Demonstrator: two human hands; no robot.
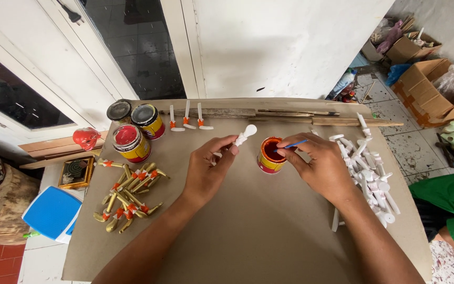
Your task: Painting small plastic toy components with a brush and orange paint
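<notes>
Orange paint in the small open tin [269, 154] sits between our hands: right hand [319, 165] pinches the thin blue brush [292, 144] (tip dipped), left hand [206, 168] grips the white wooden peg [244, 134], angled toward the cardboard's far edge.
</notes>
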